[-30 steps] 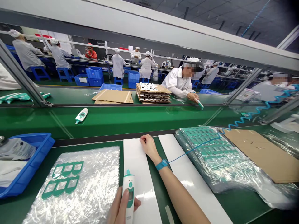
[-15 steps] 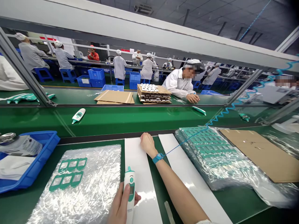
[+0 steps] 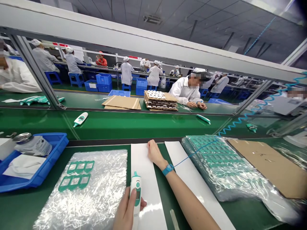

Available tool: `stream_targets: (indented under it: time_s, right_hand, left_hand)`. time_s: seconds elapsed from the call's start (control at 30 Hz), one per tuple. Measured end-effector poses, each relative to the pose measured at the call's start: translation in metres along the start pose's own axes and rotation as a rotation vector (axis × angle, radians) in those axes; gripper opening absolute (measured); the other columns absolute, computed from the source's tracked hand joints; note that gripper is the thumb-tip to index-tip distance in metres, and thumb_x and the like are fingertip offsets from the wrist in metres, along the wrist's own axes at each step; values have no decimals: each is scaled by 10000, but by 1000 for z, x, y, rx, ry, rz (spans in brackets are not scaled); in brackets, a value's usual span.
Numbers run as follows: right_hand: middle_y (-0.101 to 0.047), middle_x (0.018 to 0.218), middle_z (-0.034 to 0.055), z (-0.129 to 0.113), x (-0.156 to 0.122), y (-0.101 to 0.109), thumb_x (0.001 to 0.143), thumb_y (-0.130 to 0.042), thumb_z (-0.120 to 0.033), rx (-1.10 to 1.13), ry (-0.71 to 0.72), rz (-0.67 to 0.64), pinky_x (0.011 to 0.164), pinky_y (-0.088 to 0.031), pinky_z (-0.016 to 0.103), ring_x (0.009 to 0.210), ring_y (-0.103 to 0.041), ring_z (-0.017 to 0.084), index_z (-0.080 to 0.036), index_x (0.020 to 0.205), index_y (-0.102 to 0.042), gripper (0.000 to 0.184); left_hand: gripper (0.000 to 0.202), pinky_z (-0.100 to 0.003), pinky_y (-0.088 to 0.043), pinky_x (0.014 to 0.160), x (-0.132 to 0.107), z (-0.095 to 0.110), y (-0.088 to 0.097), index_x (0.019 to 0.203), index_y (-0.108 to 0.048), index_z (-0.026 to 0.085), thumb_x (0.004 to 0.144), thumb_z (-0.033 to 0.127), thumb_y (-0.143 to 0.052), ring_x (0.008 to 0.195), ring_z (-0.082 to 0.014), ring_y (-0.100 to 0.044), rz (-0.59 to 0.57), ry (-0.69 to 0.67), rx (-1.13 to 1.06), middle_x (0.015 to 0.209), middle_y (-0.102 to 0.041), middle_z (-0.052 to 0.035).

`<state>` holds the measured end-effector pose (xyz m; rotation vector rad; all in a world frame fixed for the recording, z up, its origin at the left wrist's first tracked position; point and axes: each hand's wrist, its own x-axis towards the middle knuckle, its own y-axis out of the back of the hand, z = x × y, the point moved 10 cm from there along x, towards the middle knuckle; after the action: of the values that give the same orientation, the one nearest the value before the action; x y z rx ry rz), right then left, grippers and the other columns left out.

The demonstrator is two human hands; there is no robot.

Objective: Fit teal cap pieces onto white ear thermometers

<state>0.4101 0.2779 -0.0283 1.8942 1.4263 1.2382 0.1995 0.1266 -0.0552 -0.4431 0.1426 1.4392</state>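
Observation:
My left hand (image 3: 126, 209) is wrapped round a white and teal ear thermometer (image 3: 136, 195), which stands roughly upright with its probe tip up and its small screen facing me. Further away, my right hand (image 3: 155, 154) rests at the far end of a white strip (image 3: 146, 179), its fingers curled together; whatever they pinch, if anything, is hidden. A blue wrist strap (image 3: 168, 169) with a coiled cord is on that arm. Left of my hands lies a clear plastic sheet (image 3: 103, 179) carrying teal frame-shaped parts (image 3: 74, 182) in two rows.
A blue bin (image 3: 59, 150) with a metal-lidded bottle stands at the left. On the right lie bagged teal parts (image 3: 216, 156) and a cardboard sheet (image 3: 268, 163). Another thermometer (image 3: 81, 119) is on the green belt (image 3: 144, 124). Across it, a co-worker (image 3: 185, 91) leans over the far bench.
The view has tilted and shifted slightly, so the scene sits a little lower and further right. Both hands keep nearly the same pose, with the ear thermometer still in my left.

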Motion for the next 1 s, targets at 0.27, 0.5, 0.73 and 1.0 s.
stream_targets:
  time_s: [0.27,0.5,0.73,1.0]
  right_hand:
    - [-577,835,26,6,7,-1,854,-463,-177,206,-24,-76,698,-451,286,724,-547,155,-160,1026,-529,185]
    - [-578,708,8,19,13,1,746,-543,-197,346,-148,-16,642,-416,284,636,-509,146,-173,708,-589,64]
    - [-555,557,-12,21,14,19,702,-597,-359,623,-302,32,536,-413,263,525,-492,129,-173,638,-569,198]
    - [-601,634,16,-92,-51,39,692,-731,-387,961,-331,-176,549,-410,253,576,-497,121,-159,685,-632,248]
  left_hand:
    - [644,-450,-506,887,9,-23,-8,1009,-594,179,650,713,-629,873,-325,-662,-26,172,-62,778,-699,-90]
    - [491,-436,-486,924,9,-26,-10,909,-636,191,681,625,-666,882,-312,-661,-43,257,-76,773,-700,-85]
    - [552,-440,-463,926,9,-26,-12,867,-646,174,659,686,-651,835,-293,-647,-59,259,-97,743,-690,-75]
    - [627,-275,-437,599,-10,0,2,851,-674,117,785,706,-470,560,-175,-549,-152,301,-323,571,-625,-59]
